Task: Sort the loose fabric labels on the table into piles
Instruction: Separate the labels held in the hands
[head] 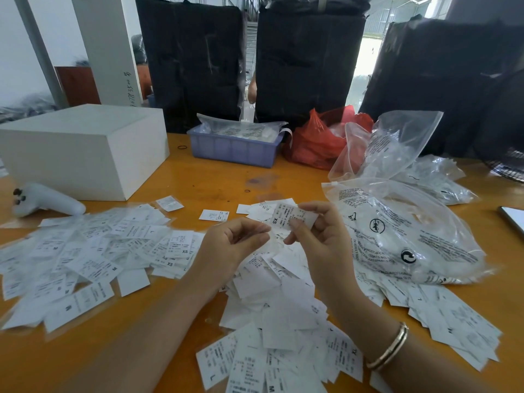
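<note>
An orange table (198, 177) is bearing all the work, with three tall black wrapped bundles (309, 66) standing behind its far edge. A white box (85, 148) is sitting at the far left, and clear printed plastic bags (402, 222) are lying heaped at the right, one gaping open beside a red plastic bag (314, 143). A blue tray (235, 150) holding bagged items is resting between the box and the red bag. Loose fabric labels are lying in spreads: a left pile (93, 256) showing XS, M and L marks, a centre heap (278, 313) lying beneath the hands, and a right scatter (453, 316) lying below the bags. A white handheld device (45, 202) is lying just beside the box. The right hand (320, 239), wearing a gold bangle (388, 347) on its wrist, is pinching one label marked XS (292, 217) between thumb and fingers, holding it above the centre heap. The left hand (235, 242) is hovering close beside it with fingers curled; whether its fingertips are touching that label's edge cannot be told. A single label (214, 215) is lying apart at mid-table.
</note>
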{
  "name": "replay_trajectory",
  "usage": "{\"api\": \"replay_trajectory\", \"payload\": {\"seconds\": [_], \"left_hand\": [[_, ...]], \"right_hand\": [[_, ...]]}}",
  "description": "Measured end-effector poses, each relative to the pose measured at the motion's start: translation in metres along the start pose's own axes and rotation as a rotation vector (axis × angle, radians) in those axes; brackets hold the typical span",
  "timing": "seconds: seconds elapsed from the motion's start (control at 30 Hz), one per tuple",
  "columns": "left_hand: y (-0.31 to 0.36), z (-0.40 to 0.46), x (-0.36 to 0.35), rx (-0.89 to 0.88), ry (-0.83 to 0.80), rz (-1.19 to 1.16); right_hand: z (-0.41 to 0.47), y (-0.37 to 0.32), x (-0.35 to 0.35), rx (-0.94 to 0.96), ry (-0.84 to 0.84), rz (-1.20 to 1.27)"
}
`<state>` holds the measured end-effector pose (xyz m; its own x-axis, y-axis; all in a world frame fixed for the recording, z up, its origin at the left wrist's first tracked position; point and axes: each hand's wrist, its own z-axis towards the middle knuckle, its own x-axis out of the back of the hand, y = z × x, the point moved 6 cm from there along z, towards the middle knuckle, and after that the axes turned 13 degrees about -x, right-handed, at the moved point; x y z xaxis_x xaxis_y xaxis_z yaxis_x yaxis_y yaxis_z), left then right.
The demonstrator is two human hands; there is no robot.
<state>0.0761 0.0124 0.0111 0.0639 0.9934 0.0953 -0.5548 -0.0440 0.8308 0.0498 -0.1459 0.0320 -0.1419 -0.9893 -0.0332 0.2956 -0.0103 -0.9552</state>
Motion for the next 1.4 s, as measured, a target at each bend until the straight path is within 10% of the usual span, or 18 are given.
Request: {"api": "replay_trajectory", "payload": {"seconds": [0.93,1.4], "left_hand": [[0.005,0.001,0.002,-0.024,-0.030,0.083],[-0.004,-0.004,-0.002,0.146,-0.004,-0.072]], "right_hand": [[-0.007,0.000,-0.011,0.194,-0.068,-0.489],[0.003,0.012,0.000,0.010,-0.005,-0.274]]}}
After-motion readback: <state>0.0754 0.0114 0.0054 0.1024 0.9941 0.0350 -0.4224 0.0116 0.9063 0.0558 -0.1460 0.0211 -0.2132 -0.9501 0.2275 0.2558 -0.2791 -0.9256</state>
